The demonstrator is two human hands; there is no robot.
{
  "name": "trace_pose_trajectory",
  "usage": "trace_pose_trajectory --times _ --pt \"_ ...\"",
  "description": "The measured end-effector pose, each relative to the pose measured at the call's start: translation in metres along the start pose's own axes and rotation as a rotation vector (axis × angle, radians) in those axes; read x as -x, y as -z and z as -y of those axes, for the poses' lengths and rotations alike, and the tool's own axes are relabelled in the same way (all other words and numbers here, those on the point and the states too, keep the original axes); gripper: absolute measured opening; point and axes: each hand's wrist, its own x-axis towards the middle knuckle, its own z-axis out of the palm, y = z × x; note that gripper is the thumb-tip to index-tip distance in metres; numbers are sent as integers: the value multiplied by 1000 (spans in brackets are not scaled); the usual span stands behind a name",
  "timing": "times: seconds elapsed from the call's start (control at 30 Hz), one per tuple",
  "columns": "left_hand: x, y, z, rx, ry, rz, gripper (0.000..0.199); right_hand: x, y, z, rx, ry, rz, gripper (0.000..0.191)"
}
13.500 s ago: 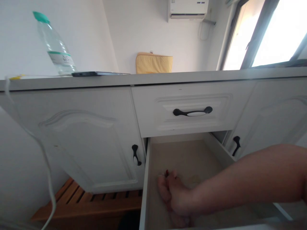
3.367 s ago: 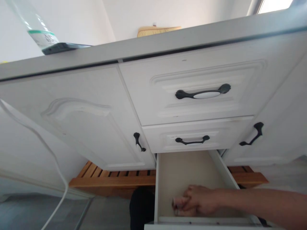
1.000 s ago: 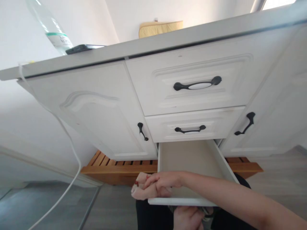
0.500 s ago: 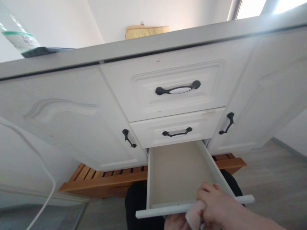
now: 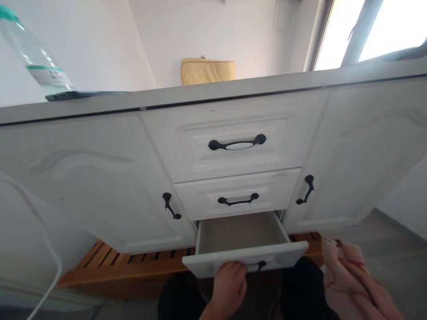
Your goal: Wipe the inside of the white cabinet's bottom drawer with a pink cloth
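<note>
The bottom drawer (image 5: 236,233) of the white cabinet is partly pulled out, and its inside looks bare. My left hand (image 5: 228,286) has its fingers closed on the drawer's dark handle (image 5: 262,265), covering the handle's left part. Off to the right of the drawer, my right hand (image 5: 370,289) holds a pinkish-white cloth (image 5: 343,278), which hangs crumpled over the fingers. Above the open drawer, the middle drawer (image 5: 276,189) and the top drawer (image 5: 280,153) are closed.
On the countertop (image 5: 187,94) at the left, a clear bottle (image 5: 50,73) stands by a dark flat object (image 5: 90,93). A wooden slatted bench (image 5: 133,275) lies under the cabinet. A white cable (image 5: 55,253) hangs at the left. My knees flank the drawer.
The drawer has slid partway inward. My left hand now grips its handle, and my right hand has moved from the drawer's front edge to the right with the cloth. The view has tilted up.
</note>
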Motion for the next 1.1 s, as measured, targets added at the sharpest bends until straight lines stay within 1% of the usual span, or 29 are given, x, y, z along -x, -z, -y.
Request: trace_pose_trajectory --times 0.03,0.1,0.17,0.23,0.3,0.33,0.37,0.43,0.47,0.5,0.53,0.57,0.6,0.67,0.7,0.73,0.77,0.8,0.83,0.87,0.93,1.0,1.07,1.1 --pt "-13 3 3 10 39 30 31 -1 -11 4 -16 -12 -9 43" --pt "-36 6 12 12 79 50 32 -4 -27 14 -33 -21 -17 43" --pt "-54 6 22 15 90 54 34 -6 -37 29 -44 -8 -33 42" --pt "-68 3 30 26 98 64 35 -11 -45 50 -61 39 -40 42" --pt "-80 1 35 35 104 74 36 -23 -55 71 -66 117 -46 40" --pt "-85 0 35 37 107 78 37 -34 -62 79 -55 166 -46 39" --pt "-88 -1 35 40 111 80 38 -47 -70 86 -28 226 -45 37" --pt "-87 -1 32 45 112 78 43 -79 -88 88 67 410 -85 34" --pt "-80 -1 31 47 111 76 48 -95 -98 84 123 525 -116 32" --pt "-68 -2 32 42 108 70 53 -109 -109 78 174 647 -149 30" --pt "-50 -4 36 27 107 62 59 -122 -119 70 204 757 -191 27" --pt "-27 -7 43 2 117 57 62 -131 -130 62 213 838 -225 25" --pt "1 -12 52 -56 133 34 65 -136 -142 55 205 882 -250 23" --pt "65 -27 76 -191 228 24 66 -137 -167 49 172 886 -258 22" --pt "97 -36 89 -273 318 11 64 -133 -181 52 161 869 -241 23" --pt "126 -45 101 -362 469 -1 64 -127 -195 60 158 856 -213 25" --pt "151 -53 111 -436 604 -8 64 -119 -210 72 164 854 -175 27" --pt "170 -58 119 -470 686 -10 60 -110 -226 89 169 867 -143 28" --pt "183 -62 124 -471 728 1 60 -100 -243 110 173 887 -123 29" --pt "191 -64 128 -457 742 15 59 -90 -261 134 182 909 -104 29" --pt "194 -64 132 -410 728 43 61 -72 -297 184 164 978 -90 25" --pt "191 -62 136 -395 720 47 60 -56 -332 230 169 1070 -9 27" --pt "192 -59 143 -423 721 29 57 -45 -362 262 186 1153 77 36" --pt "195 -58 147 -450 718 11 54 -42 -374 272 192 1185 108 41"
